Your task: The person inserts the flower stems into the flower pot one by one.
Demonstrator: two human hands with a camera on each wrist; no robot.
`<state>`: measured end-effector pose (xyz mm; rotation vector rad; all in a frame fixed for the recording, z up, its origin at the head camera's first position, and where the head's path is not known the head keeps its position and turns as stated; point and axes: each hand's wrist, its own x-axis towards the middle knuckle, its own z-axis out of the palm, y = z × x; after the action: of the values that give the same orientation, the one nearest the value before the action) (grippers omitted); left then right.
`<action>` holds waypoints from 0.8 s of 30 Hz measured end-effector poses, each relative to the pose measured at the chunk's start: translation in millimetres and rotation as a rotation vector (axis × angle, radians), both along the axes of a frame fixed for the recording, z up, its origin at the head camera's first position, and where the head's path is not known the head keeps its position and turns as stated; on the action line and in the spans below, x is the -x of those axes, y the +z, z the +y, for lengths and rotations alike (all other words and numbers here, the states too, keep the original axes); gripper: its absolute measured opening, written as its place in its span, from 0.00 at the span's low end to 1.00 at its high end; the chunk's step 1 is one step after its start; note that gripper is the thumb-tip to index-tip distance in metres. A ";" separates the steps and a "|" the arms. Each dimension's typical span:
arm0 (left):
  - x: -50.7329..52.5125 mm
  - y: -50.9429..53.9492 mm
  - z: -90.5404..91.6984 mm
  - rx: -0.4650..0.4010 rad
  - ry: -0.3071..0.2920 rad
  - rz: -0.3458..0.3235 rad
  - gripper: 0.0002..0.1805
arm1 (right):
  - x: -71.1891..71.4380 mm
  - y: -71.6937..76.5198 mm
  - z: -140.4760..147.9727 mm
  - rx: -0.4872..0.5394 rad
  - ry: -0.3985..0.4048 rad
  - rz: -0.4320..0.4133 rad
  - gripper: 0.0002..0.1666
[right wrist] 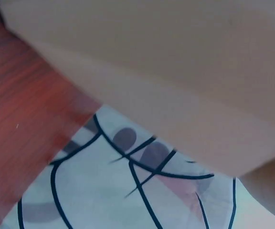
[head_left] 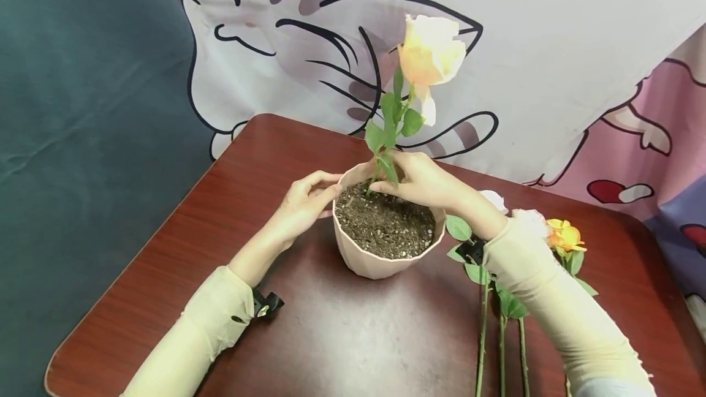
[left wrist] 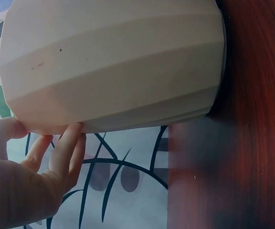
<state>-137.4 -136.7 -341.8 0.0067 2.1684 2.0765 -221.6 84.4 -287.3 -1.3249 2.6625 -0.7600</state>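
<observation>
While my left hand grips planter, right hand holds rose; likely planting step, next needing potting soil firmed beneath right hand.

Pot: one
Potted flower: one
Loose blooms: three visible
Loose stems: four in view
Hands: two
Sleeves: two
Wrist cameras: two
Table: one
Printed cat: one
</observation>
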 end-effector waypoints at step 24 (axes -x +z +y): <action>0.1 -3.1 3.9 0.011 0.034 0.033 0.15 | 13.4 -9.8 -7.8 0.135 0.106 0.244 0.12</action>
<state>-137.6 -132.8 -344.9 0.0032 2.2149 2.0971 -235.0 76.6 -297.1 -1.6782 2.7341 -0.8275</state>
